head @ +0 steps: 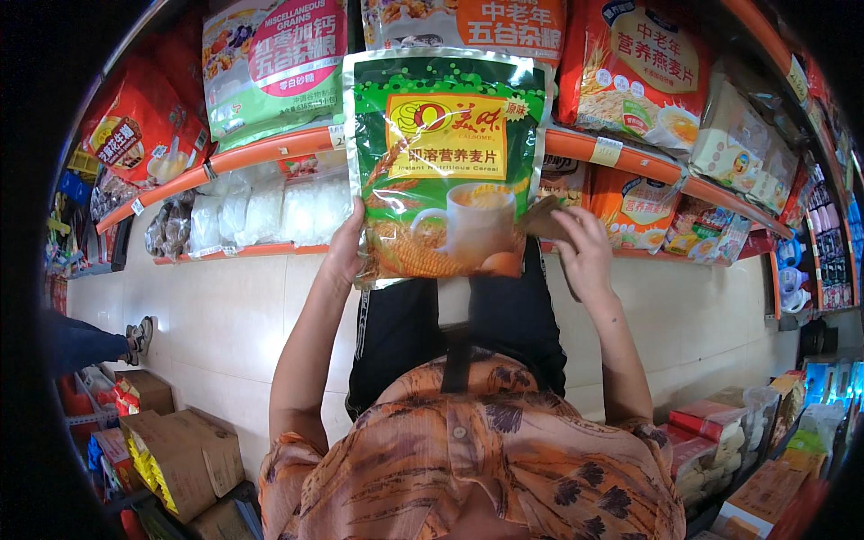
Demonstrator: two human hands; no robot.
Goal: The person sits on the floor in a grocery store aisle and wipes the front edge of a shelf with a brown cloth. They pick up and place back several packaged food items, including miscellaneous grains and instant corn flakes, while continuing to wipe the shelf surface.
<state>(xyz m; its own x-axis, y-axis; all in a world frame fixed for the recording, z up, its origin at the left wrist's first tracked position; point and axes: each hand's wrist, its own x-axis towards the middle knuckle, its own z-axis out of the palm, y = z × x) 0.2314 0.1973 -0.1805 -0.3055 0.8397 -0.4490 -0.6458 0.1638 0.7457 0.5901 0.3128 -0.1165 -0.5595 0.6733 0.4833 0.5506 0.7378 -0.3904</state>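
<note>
A large green foil bag of instant cereal (449, 169), with a mug and corncobs printed on it, is held upright before my chest. My left hand (347, 246) grips its lower left edge, the thumb over the front. At the bag's lower right, my right hand (582, 246) pinches a brown cloth (545, 219), which is against or close to the bag; whether they touch is hard to tell. Behind the bag runs a shelf with an orange edge (270, 145), holding a green and pink bag of grains (273, 74) and a red bag of oatmeal (634, 74).
A lower shelf holds clear plastic packs (263, 209) and orange bags (634, 206). Cardboard boxes (182, 452) stand at the lower left, red boxes (705, 422) at the lower right. Another person's shoe (140, 335) is on the tiled floor (223, 310) at the left.
</note>
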